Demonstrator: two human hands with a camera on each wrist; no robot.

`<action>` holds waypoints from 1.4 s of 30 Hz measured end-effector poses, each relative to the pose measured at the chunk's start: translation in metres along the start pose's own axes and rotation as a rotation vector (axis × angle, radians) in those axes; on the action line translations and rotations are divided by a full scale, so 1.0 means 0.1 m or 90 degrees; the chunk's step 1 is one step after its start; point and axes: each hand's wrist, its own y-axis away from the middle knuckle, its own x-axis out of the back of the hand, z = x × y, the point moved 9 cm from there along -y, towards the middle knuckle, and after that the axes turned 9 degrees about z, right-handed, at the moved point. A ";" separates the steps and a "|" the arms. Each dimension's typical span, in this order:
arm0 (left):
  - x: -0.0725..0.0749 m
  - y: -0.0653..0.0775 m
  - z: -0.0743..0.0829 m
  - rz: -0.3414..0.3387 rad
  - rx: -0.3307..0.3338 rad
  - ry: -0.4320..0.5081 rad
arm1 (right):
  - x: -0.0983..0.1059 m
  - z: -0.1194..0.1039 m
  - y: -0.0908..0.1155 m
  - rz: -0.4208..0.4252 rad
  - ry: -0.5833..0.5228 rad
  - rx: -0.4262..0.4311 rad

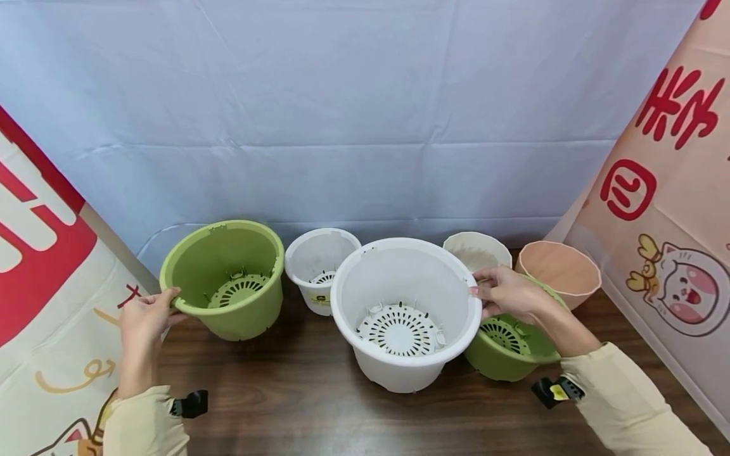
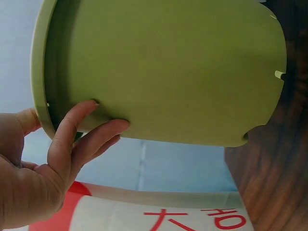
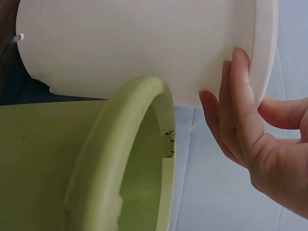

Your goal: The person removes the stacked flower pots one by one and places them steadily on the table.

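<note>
My left hand [image 1: 145, 316] grips the near-left rim of a large green pot [image 1: 245, 323] with slots in its base. In the left wrist view the thumb is over the rim and the fingers [image 2: 98, 137] lie on the outer wall. My right hand [image 1: 507, 292] holds the right rim of a large white pot [image 1: 399, 373], thumb at the rim and fingers [image 3: 238, 91] along the outside. A second green pot [image 1: 502, 367] sits under my right hand and forearm, partly covered by them. Its rim stands beside the white pot in the right wrist view.
A small white pot [image 1: 319, 297] with a label stands between the large green and white pots. Behind on the right are a cream pot [image 1: 478, 247] and a peach pot [image 1: 559, 269]. Printed cloths hang at both sides of the wooden table [image 1: 274, 405], with a pale cloth [image 1: 342, 114] behind.
</note>
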 end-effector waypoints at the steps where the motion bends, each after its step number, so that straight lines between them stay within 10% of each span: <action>1: -0.01 -0.01 -0.01 -0.003 0.000 -0.003 | 0.00 0.00 0.00 0.000 0.000 0.000; 42: -0.34 -0.29 -0.49 -0.027 0.079 0.080 | 0.00 0.01 -0.01 0.001 -0.003 -0.004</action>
